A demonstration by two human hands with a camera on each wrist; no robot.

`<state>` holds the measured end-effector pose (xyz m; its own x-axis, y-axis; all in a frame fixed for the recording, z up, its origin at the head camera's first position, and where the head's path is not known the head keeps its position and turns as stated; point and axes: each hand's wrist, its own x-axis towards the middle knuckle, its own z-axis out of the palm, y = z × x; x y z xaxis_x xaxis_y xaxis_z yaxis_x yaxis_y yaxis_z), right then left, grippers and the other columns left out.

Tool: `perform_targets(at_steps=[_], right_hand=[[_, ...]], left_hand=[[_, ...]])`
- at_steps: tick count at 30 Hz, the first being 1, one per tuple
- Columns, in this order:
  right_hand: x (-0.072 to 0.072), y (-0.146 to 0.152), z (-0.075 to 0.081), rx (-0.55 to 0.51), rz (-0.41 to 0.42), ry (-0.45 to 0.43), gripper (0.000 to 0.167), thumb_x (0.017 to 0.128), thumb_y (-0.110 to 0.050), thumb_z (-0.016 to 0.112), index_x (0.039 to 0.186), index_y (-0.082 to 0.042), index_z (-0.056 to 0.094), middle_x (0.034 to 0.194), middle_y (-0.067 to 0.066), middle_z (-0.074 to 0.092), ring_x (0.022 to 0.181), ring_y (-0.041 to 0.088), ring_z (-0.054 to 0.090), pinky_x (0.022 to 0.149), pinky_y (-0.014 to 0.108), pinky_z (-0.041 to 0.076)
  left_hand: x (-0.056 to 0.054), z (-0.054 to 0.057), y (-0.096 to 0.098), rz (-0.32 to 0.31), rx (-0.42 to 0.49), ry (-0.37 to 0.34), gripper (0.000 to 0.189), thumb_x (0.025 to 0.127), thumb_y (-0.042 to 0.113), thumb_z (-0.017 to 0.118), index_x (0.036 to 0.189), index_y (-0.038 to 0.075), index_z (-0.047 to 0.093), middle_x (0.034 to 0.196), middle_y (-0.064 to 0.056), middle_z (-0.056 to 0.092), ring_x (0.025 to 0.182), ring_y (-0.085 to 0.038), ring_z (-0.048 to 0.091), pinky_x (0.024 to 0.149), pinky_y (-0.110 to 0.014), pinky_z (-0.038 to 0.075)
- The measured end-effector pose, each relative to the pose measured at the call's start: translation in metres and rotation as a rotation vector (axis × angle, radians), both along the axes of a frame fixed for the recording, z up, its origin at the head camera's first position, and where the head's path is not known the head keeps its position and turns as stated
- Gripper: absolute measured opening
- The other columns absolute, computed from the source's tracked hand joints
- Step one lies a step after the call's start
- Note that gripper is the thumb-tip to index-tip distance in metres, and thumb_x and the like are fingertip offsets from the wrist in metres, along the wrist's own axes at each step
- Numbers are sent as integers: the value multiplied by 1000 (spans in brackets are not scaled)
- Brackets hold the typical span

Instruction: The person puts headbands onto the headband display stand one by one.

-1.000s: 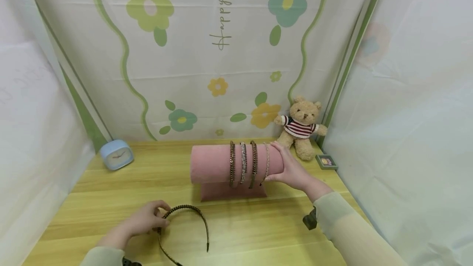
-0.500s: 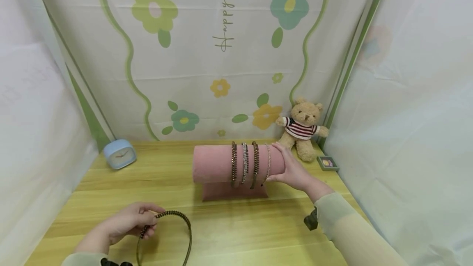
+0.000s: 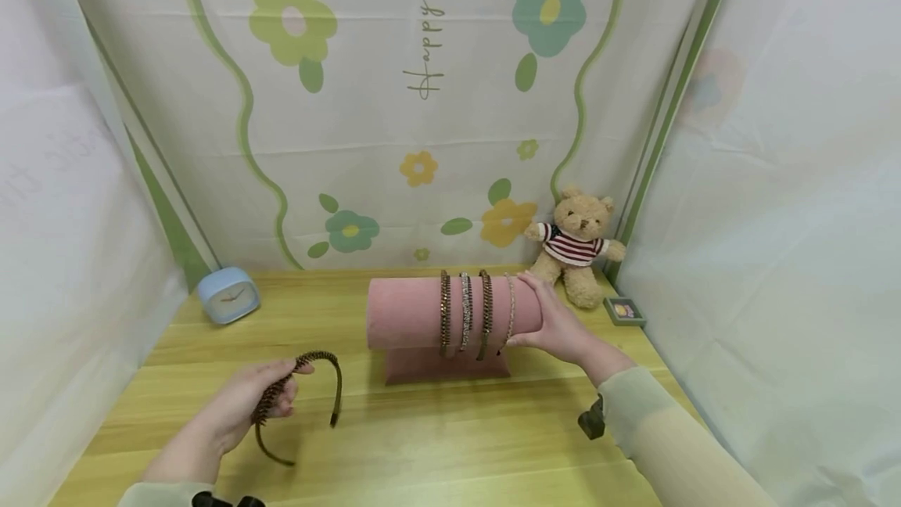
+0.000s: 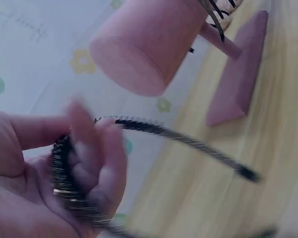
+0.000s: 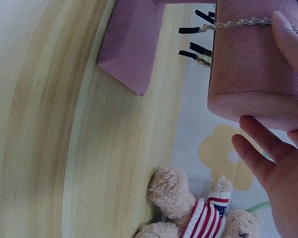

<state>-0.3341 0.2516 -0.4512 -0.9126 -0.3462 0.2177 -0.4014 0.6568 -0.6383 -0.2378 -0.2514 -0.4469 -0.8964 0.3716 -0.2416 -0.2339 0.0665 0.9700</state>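
My left hand (image 3: 235, 409) holds a dark, beaded-looking headband (image 3: 338, 382) above the table at front left. In the left wrist view the headband (image 4: 198, 143) passes through the curled fingers, with one tip free and part of the band blurred. A pink velvet headband stand (image 3: 404, 311), a horizontal roll on a base, carries several headbands (image 3: 446, 315), bronze-toned and silvery. On the roll's right end, my right hand (image 3: 563, 331) grips with thumb in front and another finger on top. The right wrist view shows the thumb beside a thin chain-like headband (image 5: 243, 23) and fingertips against the roll's end face.
Behind the right hand sits a teddy bear (image 3: 577, 245) in a striped shirt. A small green frame (image 3: 624, 311) lies to its right. At the far left stands a blue clock (image 3: 228, 296). Printed cloth walls (image 3: 366, 124) enclose the wooden table (image 3: 450, 444).
My left hand has moved left, lifting the headband off the table and turning it. The right hand stays on the stand's end. The stand and its headbands have not moved.
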Motion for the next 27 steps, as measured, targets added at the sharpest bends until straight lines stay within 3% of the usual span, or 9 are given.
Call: perform_targets(at_steps=[4, 8, 16, 27], right_hand=[[0, -1, 1, 6, 1, 16, 114, 67, -50, 88, 155, -36, 18, 159, 8, 19, 138, 34, 33, 105, 56, 36], [0, -1, 1, 7, -3, 20, 114, 67, -49, 89, 155, -35, 18, 158, 8, 19, 137, 34, 34, 105, 57, 37], [0, -1, -2, -1, 4, 17, 114, 67, -50, 89, 155, -35, 18, 159, 9, 19, 139, 33, 31, 106, 57, 35], [0, 0, -1, -9, 4, 2, 114, 67, -51, 88, 155, -37, 18, 159, 8, 19, 138, 34, 32, 105, 58, 36]], left_hand=[[-3, 11, 8, 31, 24, 58, 53, 109, 25, 35, 142, -17, 25, 94, -8, 64, 80, -17, 66, 82, -37, 55], [-9, 23, 19, 71, 46, 113, 52, 110, 20, 31, 146, -14, 14, 97, -10, 63, 85, -19, 68, 84, -38, 55], [-27, 50, 49, 131, 75, 205, 52, 110, 19, 31, 152, -6, 13, 97, -7, 66, 92, -20, 70, 87, -34, 54], [-51, 77, 85, 149, 80, 197, 51, 108, 13, 34, 152, -7, 16, 90, -8, 69, 81, -17, 71, 83, -34, 56]])
